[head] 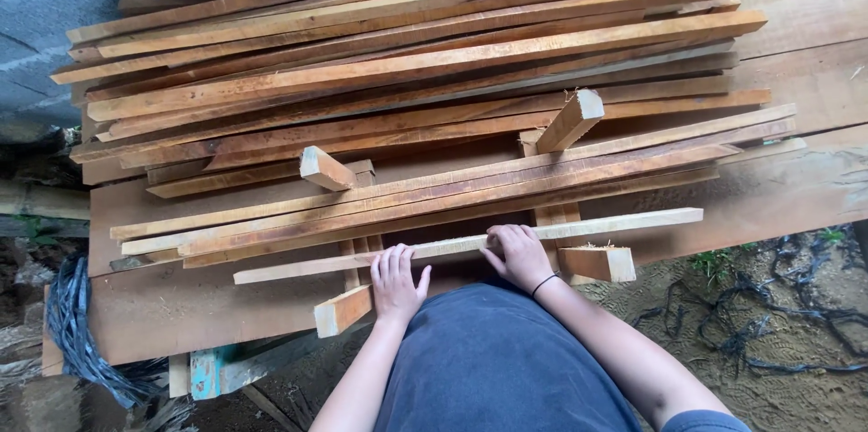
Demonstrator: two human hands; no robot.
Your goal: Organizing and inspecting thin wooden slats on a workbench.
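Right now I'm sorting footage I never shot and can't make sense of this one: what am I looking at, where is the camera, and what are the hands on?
There is no machine here, only a person at work. The single picture comes from a camera worn on that person's head, looking straight down, so the dark blue clothing at the bottom is their own body. Both bare hands rest on one pale thin wooden strip lying crosswise nearest to them: the left hand is flat on it, and the right hand, with a dark band on its wrist, presses it with the fingers. Behind it lies a big pile of long reddish-brown slats on a wide board table. Short wooden crosspieces prop up some slats. Sandy ground and dark cord lie to the side.
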